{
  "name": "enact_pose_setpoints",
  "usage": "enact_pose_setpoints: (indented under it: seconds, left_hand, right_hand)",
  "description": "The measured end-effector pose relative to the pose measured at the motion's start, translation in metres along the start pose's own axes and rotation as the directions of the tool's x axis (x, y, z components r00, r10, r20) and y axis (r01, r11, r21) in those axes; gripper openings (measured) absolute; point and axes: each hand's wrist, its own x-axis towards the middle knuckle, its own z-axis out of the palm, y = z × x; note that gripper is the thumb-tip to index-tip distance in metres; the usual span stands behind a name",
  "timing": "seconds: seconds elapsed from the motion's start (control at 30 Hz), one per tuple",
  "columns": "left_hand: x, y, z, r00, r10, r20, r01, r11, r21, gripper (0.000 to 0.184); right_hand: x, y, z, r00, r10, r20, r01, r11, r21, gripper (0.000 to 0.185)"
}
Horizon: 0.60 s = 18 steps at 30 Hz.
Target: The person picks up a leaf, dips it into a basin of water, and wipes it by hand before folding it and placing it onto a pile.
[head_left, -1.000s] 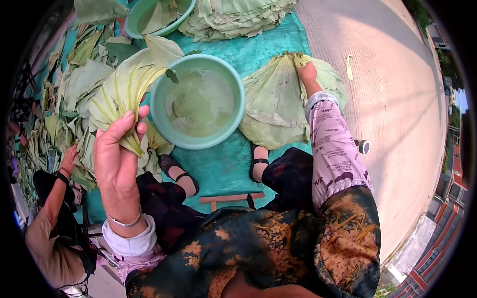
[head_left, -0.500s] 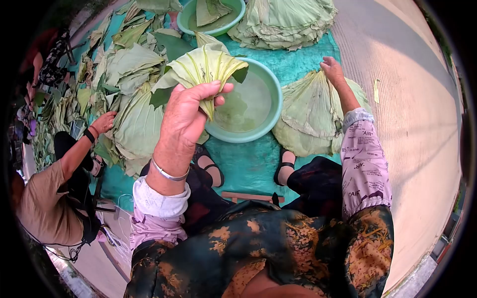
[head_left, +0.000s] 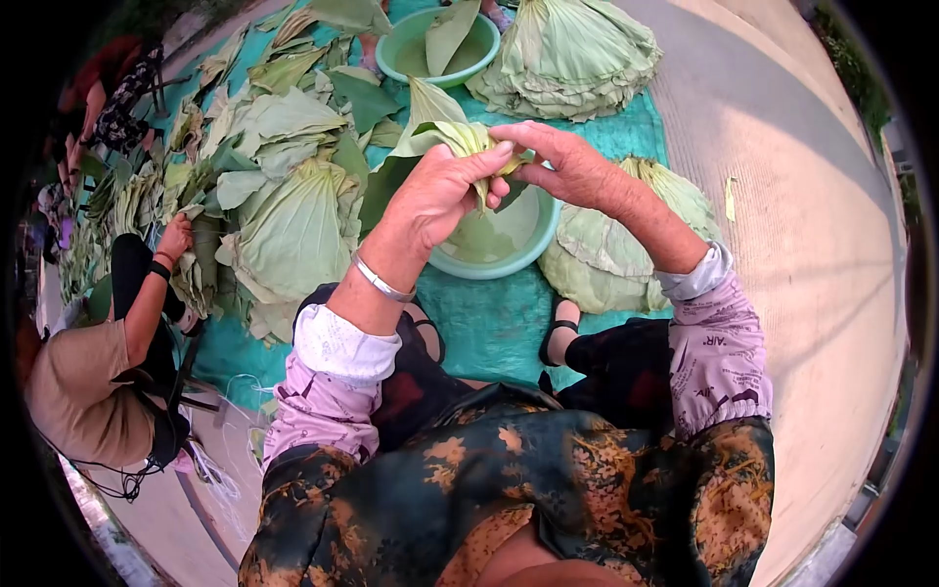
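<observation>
A pale green folded leaf [head_left: 430, 110] is gathered at its base in my left hand [head_left: 430, 201], thumb and fingers closed round it, above the near basin. Coming in from the right, my right hand [head_left: 572, 168] has its fingers curled at the gathered edge of the same leaf, and its fingertips touch it beside my left thumb. Beneath both hands stands a green basin [head_left: 489, 269] of water. To its right lies a fanned pile of leaves [head_left: 606, 254] on the green sheet.
Behind are a second basin [head_left: 389, 61] holding a leaf and a tall leaf stack [head_left: 567, 59]. Loose leaves [head_left: 293, 220] cover the left of the green sheet [head_left: 479, 328]. A co-worker [head_left: 93, 391] sits at the left, one hand on leaves.
My right hand has left the right-hand pile and come to the leaf in my left hand. My left hand first moved right, over the basin, still holding the leaf.
</observation>
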Motion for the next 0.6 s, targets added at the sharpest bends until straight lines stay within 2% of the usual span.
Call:
enact_pose_setpoints:
  seconds: [0.07, 0.1, 0.17, 0.2, 0.23, 0.33, 0.37, 0.47, 0.6]
  left_hand:
    - [-0.003, -0.002, -0.003, 0.999, -0.01, 0.049, 0.01, 1.0, -0.009, 0.024]
    - [-0.004, -0.002, -0.004, 0.999, -0.019, 0.046, 0.019, 1.0, -0.004, 0.025]
    - [-0.007, -0.002, -0.007, 0.998, -0.044, 0.042, 0.043, 0.999, 0.006, 0.027]
    - [-0.007, -0.001, -0.006, 0.999, -0.045, 0.017, 0.045, 0.999, 0.001, 0.027]
    - [-0.007, 0.0, -0.007, 0.999, -0.047, -0.007, 0.047, 0.999, -0.003, 0.027]
    - [-0.006, 0.006, -0.014, 0.991, 0.015, -0.13, -0.016, 1.0, 0.0, 0.026]
    - [-0.006, 0.007, -0.018, 0.986, 0.054, -0.16, -0.055, 0.998, 0.0, 0.025]
    - [-0.009, 0.008, -0.027, 0.954, 0.122, -0.273, -0.127, 0.992, -0.002, 0.024]
    - [-0.01, 0.008, -0.042, 0.921, 0.197, -0.336, -0.214, 0.977, -0.014, 0.026]
  right_hand:
    - [-0.003, 0.001, -0.004, 0.997, 0.045, 0.062, -0.054, 0.988, 0.148, 0.043]
    - [-0.005, 0.001, -0.004, 0.997, 0.068, 0.038, -0.074, 0.979, 0.192, 0.036]
    - [-0.01, 0.006, -0.007, 0.99, 0.12, 0.077, -0.137, 0.95, 0.279, 0.037]
    - [-0.012, 0.01, -0.01, 0.984, 0.146, 0.098, -0.17, 0.931, 0.322, 0.038]
    - [-0.013, 0.017, -0.007, 0.988, 0.147, 0.043, -0.152, 0.906, 0.395, 0.033]
    - [-0.014, 0.028, -0.013, 0.941, 0.335, 0.055, -0.321, 0.824, 0.467, 0.031]
    - [-0.014, 0.03, -0.015, 0.925, 0.379, 0.035, -0.356, 0.83, 0.429, 0.03]
    - [-0.021, 0.042, -0.012, 0.849, 0.527, 0.027, -0.449, 0.695, 0.561, 0.028]
    - [-0.027, 0.066, -0.006, 0.718, 0.694, 0.052, -0.486, 0.446, 0.752, 0.026]
